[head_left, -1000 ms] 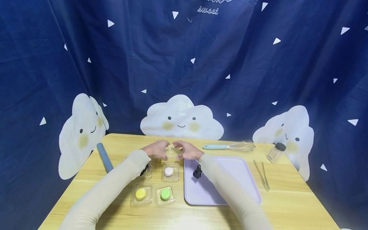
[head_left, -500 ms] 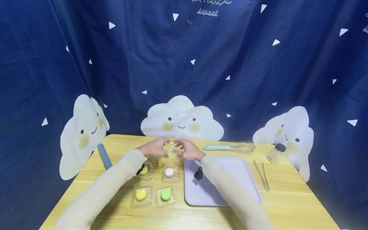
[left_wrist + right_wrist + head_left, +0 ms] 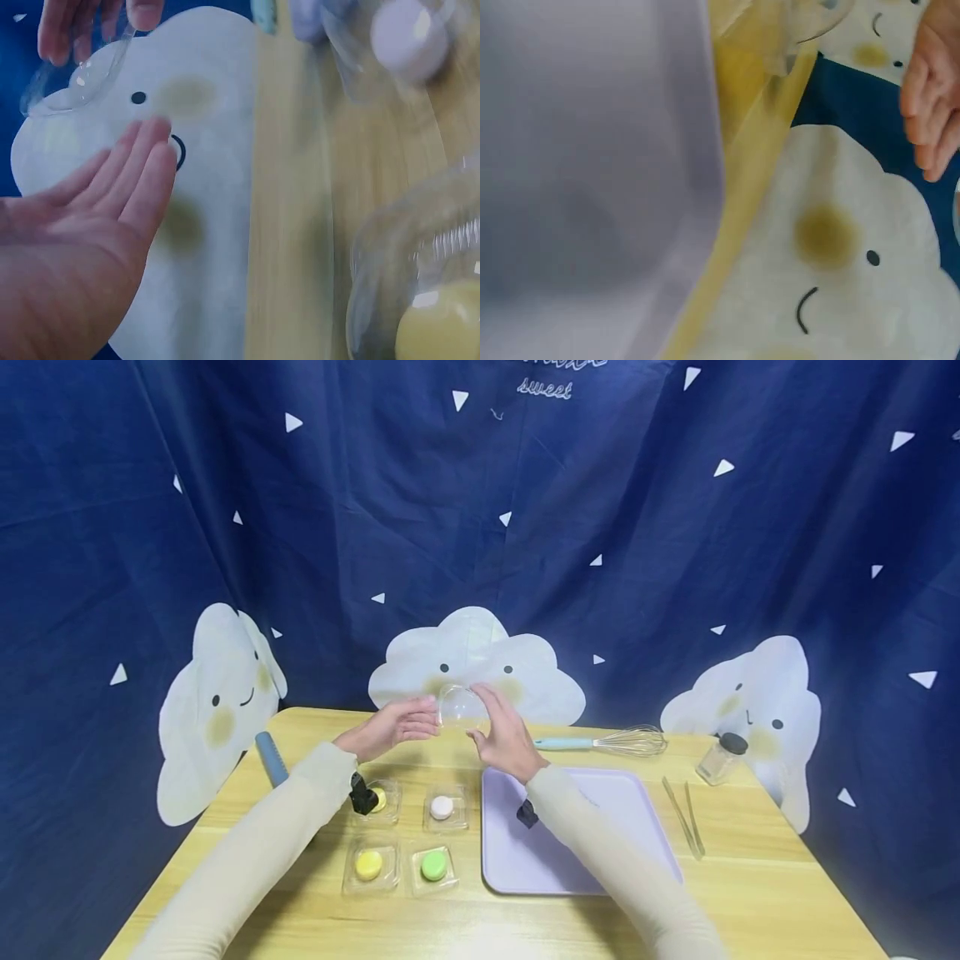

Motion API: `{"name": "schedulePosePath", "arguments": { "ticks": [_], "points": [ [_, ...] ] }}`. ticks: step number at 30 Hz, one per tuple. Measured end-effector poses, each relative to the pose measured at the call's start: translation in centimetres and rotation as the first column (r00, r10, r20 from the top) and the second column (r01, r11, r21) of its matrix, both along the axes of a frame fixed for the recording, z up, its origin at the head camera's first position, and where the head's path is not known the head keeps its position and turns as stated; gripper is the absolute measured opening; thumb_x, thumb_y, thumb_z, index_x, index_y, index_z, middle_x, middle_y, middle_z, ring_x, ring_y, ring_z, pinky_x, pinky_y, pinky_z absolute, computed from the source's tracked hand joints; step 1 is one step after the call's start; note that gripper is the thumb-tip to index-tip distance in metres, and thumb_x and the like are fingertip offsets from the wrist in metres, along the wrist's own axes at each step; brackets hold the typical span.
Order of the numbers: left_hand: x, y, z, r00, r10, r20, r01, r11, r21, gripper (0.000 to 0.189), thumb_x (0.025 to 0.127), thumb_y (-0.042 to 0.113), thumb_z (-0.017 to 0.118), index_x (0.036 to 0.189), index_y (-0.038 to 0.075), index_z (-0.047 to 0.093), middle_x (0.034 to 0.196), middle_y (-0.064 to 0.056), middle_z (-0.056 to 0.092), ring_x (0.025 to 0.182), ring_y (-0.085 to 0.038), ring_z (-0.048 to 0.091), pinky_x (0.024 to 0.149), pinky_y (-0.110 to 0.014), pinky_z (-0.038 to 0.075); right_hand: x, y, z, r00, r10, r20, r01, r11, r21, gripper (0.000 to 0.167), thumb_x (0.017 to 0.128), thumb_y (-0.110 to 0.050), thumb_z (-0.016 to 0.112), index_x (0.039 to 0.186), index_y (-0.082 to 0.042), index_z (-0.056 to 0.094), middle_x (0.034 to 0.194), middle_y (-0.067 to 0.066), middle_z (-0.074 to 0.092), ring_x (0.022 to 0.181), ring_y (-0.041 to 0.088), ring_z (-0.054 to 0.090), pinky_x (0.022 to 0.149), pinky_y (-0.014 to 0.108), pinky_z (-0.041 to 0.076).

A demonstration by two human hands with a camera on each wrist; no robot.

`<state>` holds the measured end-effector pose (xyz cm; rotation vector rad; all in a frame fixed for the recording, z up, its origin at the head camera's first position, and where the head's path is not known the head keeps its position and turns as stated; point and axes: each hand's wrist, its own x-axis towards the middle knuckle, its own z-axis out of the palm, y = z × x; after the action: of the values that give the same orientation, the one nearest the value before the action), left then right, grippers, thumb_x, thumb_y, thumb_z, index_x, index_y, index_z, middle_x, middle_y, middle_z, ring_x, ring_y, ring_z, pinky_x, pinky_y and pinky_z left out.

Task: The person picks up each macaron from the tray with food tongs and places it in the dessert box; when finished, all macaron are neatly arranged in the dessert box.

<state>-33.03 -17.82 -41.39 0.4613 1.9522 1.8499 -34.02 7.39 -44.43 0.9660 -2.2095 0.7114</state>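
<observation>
My right hand [image 3: 507, 739] holds a clear plastic dome-shaped cover [image 3: 459, 706] between thumb and fingers, raised above the table's far edge. Beside the cover's left side is my left hand [image 3: 392, 725], its fingers straight. In the left wrist view the left palm [image 3: 82, 255] faces up, apart from the cover [image 3: 86, 82] that the other hand grips. Nearer on the table, clear plastic boxes carry macarons: a pale pink one [image 3: 442, 807], a green one [image 3: 433, 865], a yellow one [image 3: 368, 865], and another yellow one [image 3: 379, 799] partly hidden by the left wrist camera.
A lilac tray [image 3: 510, 881] lies under the right forearm. Behind it is a whisk [image 3: 630, 741] with a blue handle. Tweezers [image 3: 684, 818] and a black-lidded jar [image 3: 722, 758] are at the right. A blue-grey tool [image 3: 272, 760] lies partly under the left arm.
The right hand has lifted the clear cover up from the table's far part. The left hand has moved left, and its fingers have straightened.
</observation>
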Motion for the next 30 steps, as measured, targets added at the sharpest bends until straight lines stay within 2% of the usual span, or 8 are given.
{"name": "schedulePosePath", "arguments": {
  "ticks": [2,4,7,10,13,17,24,30],
  "points": [
    [0.2,-0.2,0.3,0.997,-0.059,0.044,0.056,0.997,0.055,0.071,0.106,0.046,0.041,0.152,-0.007,0.031,0.148,-0.030,0.050,0.130,-0.035,0.059,0.123,-0.052,0.036,0.2,0.0,0.2,0.991,0.015,-0.131,-0.009,0.999,0.047,0.084,0.075,0.000,0.083,0.149,-0.004,0.043,0.148,0.015,0.051,0.137,0.029,0.053,0.120,0.036,0.042],
    [0.3,-0.4,0.5,0.989,-0.126,0.081,0.118,0.988,0.097,0.073,0.107,0.048,0.036,0.152,-0.009,0.031,0.145,-0.028,0.054,0.134,-0.040,0.056,0.120,-0.047,0.042,0.5,0.0,0.5,0.965,0.041,-0.261,-0.017,0.996,0.092,0.078,0.076,0.002,0.079,0.146,-0.002,0.045,0.145,0.016,0.053,0.135,0.030,0.054,0.120,0.036,0.043],
    [0.5,-0.7,0.7,0.968,-0.221,0.119,0.203,0.969,0.143,0.076,0.108,0.050,0.030,0.152,-0.012,0.028,0.140,-0.024,0.059,0.143,-0.049,0.042,0.114,-0.039,0.049,0.7,-0.1,0.6,0.895,0.098,-0.436,-0.037,0.989,0.147,0.064,0.080,0.003,0.071,0.140,0.000,0.048,0.140,0.017,0.058,0.130,0.031,0.058,0.116,0.038,0.047],
    [0.7,-0.9,0.6,0.948,-0.291,0.132,0.269,0.949,0.163,0.075,0.110,0.047,0.026,0.152,-0.014,0.027,0.138,-0.023,0.061,0.140,-0.047,0.048,0.112,-0.038,0.051,0.8,-0.1,0.6,0.801,0.172,-0.573,-0.075,0.979,0.190,0.052,0.084,0.003,0.062,0.135,0.001,0.051,0.135,0.018,0.060,0.126,0.031,0.061,0.112,0.038,0.050],
    [0.8,-1.1,0.4,0.929,-0.351,0.121,0.327,0.927,0.183,0.069,0.111,0.039,0.024,0.151,-0.018,0.024,0.135,-0.021,0.064,0.130,-0.036,0.061,0.111,-0.038,0.052,1.0,-0.1,0.5,0.724,0.222,-0.653,-0.088,0.969,0.231,0.047,0.086,0.006,0.052,0.133,0.001,0.052,0.134,0.017,0.061,0.126,0.029,0.061,0.113,0.036,0.050],
    [0.8,-1.3,0.1,0.909,-0.407,0.087,0.388,0.905,0.178,0.062,0.110,0.028,0.030,0.150,-0.019,0.025,0.133,-0.018,0.066,0.124,-0.029,0.066,0.110,-0.037,0.053,1.2,0.0,0.2,0.656,0.245,-0.714,-0.065,0.960,0.271,0.049,0.085,0.007,0.047,0.133,0.000,0.053,0.134,0.015,0.061,0.127,0.027,0.061,0.115,0.034,0.048],
    [1.0,-1.6,0.2,0.903,-0.423,0.080,0.406,0.898,0.170,0.050,0.105,0.019,0.042,0.145,-0.012,0.042,0.133,-0.019,0.066,0.123,-0.027,0.066,0.110,-0.037,0.053,1.4,-0.1,0.1,0.610,0.259,-0.749,-0.032,0.952,0.304,0.049,0.085,0.005,0.047,0.133,-0.002,0.055,0.136,0.013,0.060,0.126,0.025,0.062,0.114,0.034,0.049],
    [1.1,-1.7,0.1,0.912,-0.400,0.090,0.382,0.909,0.169,0.047,0.103,0.012,0.044,0.140,-0.016,0.045,0.127,-0.017,0.070,0.118,-0.027,0.069,0.107,-0.036,0.055,1.6,-0.1,0.0,0.610,0.272,-0.745,-0.021,0.945,0.327,0.047,0.087,0.002,0.047,0.133,-0.003,0.056,0.138,0.013,0.059,0.128,0.024,0.060,0.111,0.036,0.051]
  ]
}}
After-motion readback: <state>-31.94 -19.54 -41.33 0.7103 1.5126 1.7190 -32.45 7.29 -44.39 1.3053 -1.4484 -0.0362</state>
